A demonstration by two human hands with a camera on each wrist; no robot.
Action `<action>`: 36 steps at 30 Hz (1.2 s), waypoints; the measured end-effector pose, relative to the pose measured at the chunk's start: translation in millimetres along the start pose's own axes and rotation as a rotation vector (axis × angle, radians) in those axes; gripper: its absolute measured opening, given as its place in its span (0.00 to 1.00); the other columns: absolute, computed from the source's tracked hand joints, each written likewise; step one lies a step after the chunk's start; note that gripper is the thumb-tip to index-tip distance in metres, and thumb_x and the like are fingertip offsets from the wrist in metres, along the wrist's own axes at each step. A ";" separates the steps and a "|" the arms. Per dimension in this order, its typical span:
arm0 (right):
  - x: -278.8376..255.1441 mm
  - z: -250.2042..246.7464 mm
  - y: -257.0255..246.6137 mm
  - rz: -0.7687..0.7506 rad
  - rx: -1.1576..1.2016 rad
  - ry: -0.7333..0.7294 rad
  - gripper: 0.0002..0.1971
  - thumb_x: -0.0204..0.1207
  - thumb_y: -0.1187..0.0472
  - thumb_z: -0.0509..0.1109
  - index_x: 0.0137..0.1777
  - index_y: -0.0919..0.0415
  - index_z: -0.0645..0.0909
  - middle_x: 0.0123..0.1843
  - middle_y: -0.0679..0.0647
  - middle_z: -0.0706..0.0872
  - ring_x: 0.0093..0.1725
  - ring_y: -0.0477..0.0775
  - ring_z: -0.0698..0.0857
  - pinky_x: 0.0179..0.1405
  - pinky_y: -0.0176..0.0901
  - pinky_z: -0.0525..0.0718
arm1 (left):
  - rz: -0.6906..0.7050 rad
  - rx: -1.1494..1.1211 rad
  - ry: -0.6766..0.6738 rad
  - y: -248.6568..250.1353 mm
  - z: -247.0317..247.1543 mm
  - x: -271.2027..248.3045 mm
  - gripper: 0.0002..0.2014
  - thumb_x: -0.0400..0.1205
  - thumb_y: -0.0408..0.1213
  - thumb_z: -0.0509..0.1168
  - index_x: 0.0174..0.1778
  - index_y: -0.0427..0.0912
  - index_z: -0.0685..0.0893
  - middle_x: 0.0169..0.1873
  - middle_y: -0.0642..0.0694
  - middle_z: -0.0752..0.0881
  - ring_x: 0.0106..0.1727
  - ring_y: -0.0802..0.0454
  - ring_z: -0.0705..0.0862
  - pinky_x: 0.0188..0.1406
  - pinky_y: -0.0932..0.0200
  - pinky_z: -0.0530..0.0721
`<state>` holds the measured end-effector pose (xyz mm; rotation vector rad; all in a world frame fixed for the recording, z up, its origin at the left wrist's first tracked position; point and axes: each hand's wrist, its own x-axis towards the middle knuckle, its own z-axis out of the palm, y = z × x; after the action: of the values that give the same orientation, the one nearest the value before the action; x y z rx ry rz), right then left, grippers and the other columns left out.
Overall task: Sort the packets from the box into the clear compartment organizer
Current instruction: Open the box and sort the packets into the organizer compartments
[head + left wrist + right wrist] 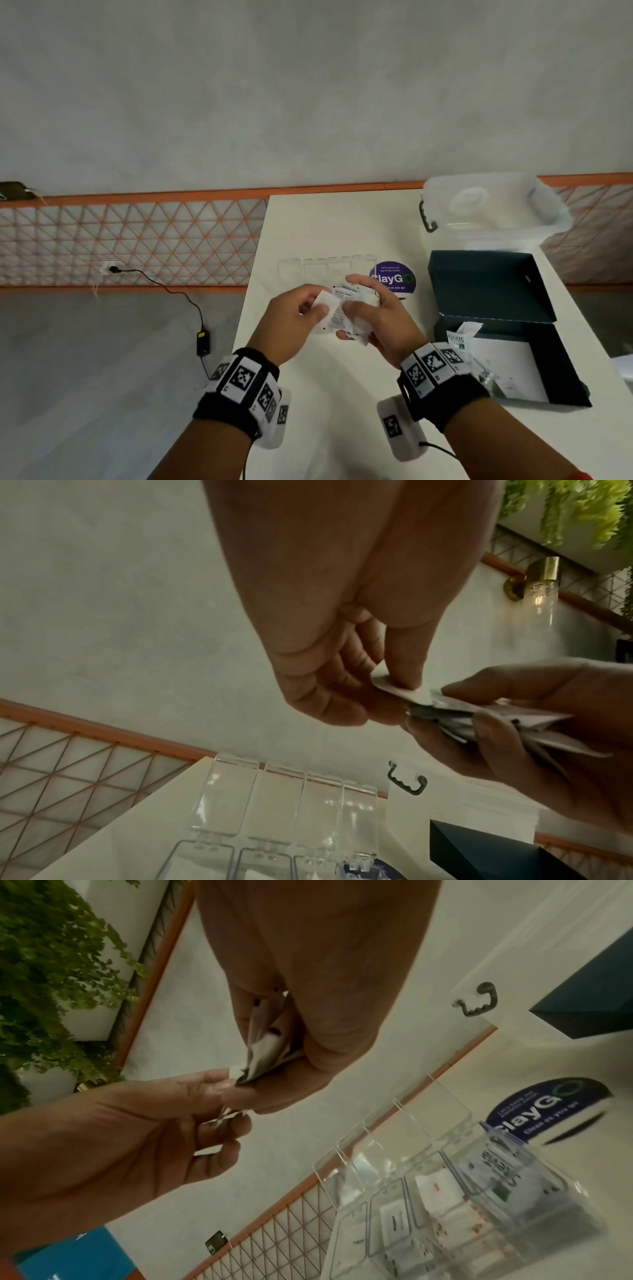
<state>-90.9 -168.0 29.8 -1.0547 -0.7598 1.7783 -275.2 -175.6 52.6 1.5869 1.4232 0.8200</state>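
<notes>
Over the white table [308, 222] both hands hold white packets. My right hand [356, 318] grips a loose bunch of packets [352, 299], also seen fanned out in the left wrist view [486, 718]. My left hand [317, 306] pinches one packet [390, 687] at the bunch's left end between thumb and fingers. Behind the hands stands the clear compartment organizer [322, 269], its lids up; the right wrist view shows packets lying in its compartments [441, 1191]. The dark box [534, 346] lies open on the right with Stevia packets [459, 339] inside.
A clear plastic storage tub [489, 212] with a dark handle stands at the table's back right. A purple round sticker [394, 277] lies next to the organizer. The table's left edge runs just left of my left hand. A cable and adapter [202, 341] lie on the floor.
</notes>
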 end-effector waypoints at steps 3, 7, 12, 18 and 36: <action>7.1 1.9 -13.2 -0.029 -0.001 0.011 0.20 0.76 0.79 0.70 0.59 0.55 0.85 0.50 0.59 0.92 0.44 0.63 0.92 0.34 0.52 0.90 | -0.001 -0.022 0.030 8.6 2.5 12.0 0.10 0.81 0.35 0.69 0.55 0.52 0.87 0.43 0.54 0.90 0.45 0.56 0.88 0.52 0.58 0.86; 13.0 0.7 -26.2 -0.073 0.002 0.011 0.20 0.77 0.79 0.69 0.63 0.58 0.83 0.52 0.60 0.92 0.46 0.65 0.92 0.36 0.54 0.91 | 0.023 -0.051 0.043 17.7 4.4 25.6 0.08 0.81 0.35 0.70 0.55 0.48 0.88 0.43 0.51 0.90 0.46 0.50 0.88 0.54 0.50 0.87; 14.0 0.7 -33.8 -0.104 -0.002 0.010 0.19 0.78 0.78 0.70 0.63 0.58 0.83 0.49 0.58 0.91 0.44 0.64 0.92 0.38 0.57 0.92 | 0.047 -0.067 0.043 22.0 3.4 31.0 0.08 0.81 0.36 0.70 0.53 0.51 0.88 0.42 0.53 0.91 0.46 0.51 0.89 0.54 0.50 0.86; 12.0 7.1 -42.7 -0.136 -0.011 -0.003 0.20 0.78 0.78 0.70 0.64 0.59 0.83 0.51 0.59 0.90 0.44 0.63 0.92 0.37 0.55 0.92 | 0.067 -0.148 0.099 27.7 -0.6 31.6 0.11 0.80 0.34 0.71 0.54 0.54 0.85 0.37 0.52 0.91 0.39 0.58 0.87 0.49 0.54 0.86; 19.2 14.8 -38.6 -0.070 0.103 -0.012 0.18 0.78 0.78 0.67 0.60 0.58 0.85 0.52 0.63 0.91 0.45 0.66 0.92 0.36 0.54 0.91 | 0.154 -0.069 0.163 21.4 0.6 27.7 0.20 0.78 0.19 0.63 0.35 0.51 0.87 0.48 0.52 0.86 0.52 0.57 0.84 0.56 0.65 0.78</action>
<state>-93.4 -135.8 61.9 -0.9397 -0.6964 1.7462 -261.1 -148.6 69.9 1.6226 1.3815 1.0993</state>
